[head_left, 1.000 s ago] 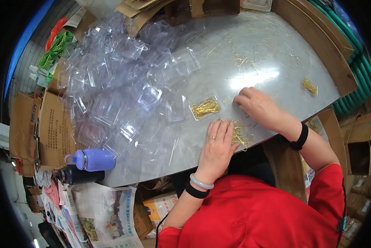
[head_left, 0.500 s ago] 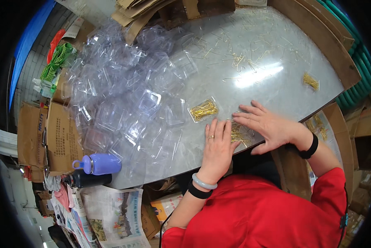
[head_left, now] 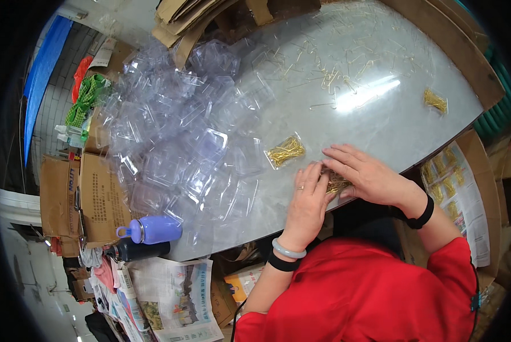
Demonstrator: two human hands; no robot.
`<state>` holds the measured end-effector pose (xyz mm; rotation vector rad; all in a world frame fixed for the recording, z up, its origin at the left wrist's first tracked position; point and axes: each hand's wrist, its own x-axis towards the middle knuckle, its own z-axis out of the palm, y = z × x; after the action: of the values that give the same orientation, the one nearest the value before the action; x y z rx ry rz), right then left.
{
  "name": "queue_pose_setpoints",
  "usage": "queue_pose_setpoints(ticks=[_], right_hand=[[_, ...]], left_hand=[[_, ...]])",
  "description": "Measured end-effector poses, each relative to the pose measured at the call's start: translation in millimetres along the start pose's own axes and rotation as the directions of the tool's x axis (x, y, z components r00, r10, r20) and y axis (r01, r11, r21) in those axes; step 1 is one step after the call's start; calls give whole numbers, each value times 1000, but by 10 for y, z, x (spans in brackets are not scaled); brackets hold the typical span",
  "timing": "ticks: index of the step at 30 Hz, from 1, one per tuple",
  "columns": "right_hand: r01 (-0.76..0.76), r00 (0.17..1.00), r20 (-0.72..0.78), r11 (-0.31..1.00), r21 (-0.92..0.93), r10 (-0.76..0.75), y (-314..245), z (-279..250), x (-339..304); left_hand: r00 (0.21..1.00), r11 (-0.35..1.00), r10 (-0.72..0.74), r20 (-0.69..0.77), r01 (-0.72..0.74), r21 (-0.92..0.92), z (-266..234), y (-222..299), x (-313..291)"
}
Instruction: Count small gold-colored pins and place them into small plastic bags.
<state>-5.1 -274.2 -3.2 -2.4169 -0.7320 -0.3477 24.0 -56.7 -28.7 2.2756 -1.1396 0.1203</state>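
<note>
At the near table edge, a clear plastic box of gold wire hooks [head_left: 336,186] sits between my hands, mostly covered by them. My left hand [head_left: 312,191], with a ring and a pale bangle, presses its fingers along the left side of the box. My right hand [head_left: 366,171] cups the far and right sides, fingers together, thumb near the close edge. Just beyond my left fingertips lies another clear box of gold hooks [head_left: 285,151]. Farther right, close to the table's edge, is a small filled box of hooks [head_left: 435,101].
Empty clear boxes [head_left: 176,131] are heaped over the table's left side. Loose gold hooks [head_left: 335,80] are scattered at the back. A purple bottle [head_left: 156,229] lies at the left edge. Cardboard [head_left: 460,51] borders the right; filled boxes [head_left: 446,182] sit in a carton below.
My right hand has closed in around the box, its thumb moving up to the near side. My left fingers have shifted over the box's left part. The whole view has turned slightly.
</note>
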Motion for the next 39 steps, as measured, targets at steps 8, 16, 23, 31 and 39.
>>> queue_pose_setpoints(ticks=[8, 16, 23, 31, 39], right_hand=[[-61, 995, 78, 996, -65, 66, 32, 51, -63], [98, 984, 143, 994, 45, -103, -5, 100, 108], [123, 990, 51, 987, 99, -129, 44, 126, 85], [50, 998, 24, 997, 63, -52, 29, 120, 85], [-99, 993, -77, 992, -72, 93, 2, 200, 30]], left_hand=[[966, 977, -205, -158, 212, 30, -207, 193, -127], [939, 941, -338, -65, 339, 3, -275, 119, -144], [953, 948, -288, -93, 270, -168, -328, 83, -65], [995, 991, -90, -33, 92, 99, -351, -20, 6], [956, 962, -269, -114, 273, 27, -122, 146, 5]])
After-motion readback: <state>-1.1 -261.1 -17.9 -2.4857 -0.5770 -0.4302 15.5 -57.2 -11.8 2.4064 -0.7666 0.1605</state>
